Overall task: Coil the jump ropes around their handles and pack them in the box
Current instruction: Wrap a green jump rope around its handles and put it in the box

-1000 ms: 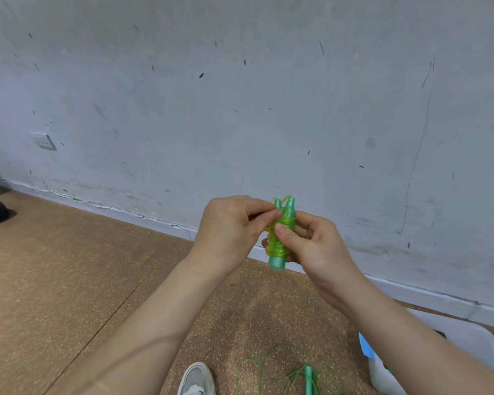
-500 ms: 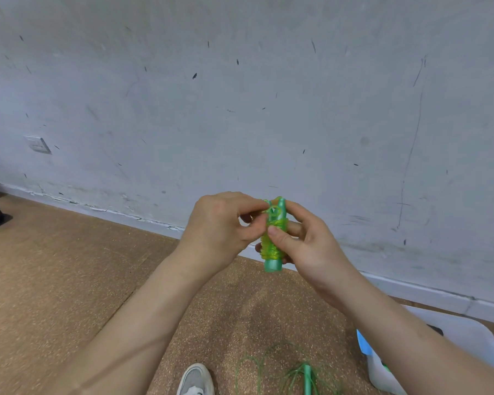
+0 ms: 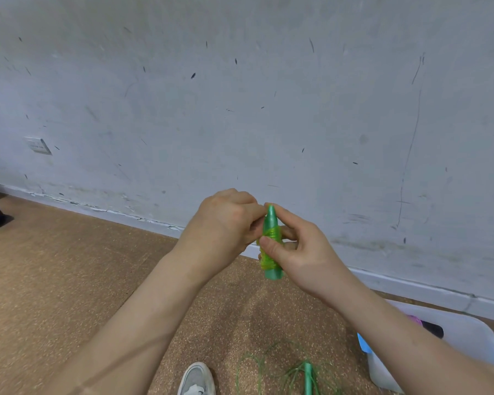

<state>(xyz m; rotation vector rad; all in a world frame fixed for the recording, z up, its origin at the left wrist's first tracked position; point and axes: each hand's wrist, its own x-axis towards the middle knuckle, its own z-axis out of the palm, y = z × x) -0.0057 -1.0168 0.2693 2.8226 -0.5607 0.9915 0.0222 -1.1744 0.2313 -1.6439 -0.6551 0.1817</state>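
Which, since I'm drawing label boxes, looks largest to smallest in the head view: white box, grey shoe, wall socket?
1. white box, though cropped
2. grey shoe, also cropped
3. wall socket, farther away

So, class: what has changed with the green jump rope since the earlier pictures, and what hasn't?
The rope loop sticking up above the green plastic handles wound with green cord is gone; the left hand now pinches at the tip, and only one tip shows. Unchanged: the right hand grips them; the loose green rope and the white plastic box lie as before.
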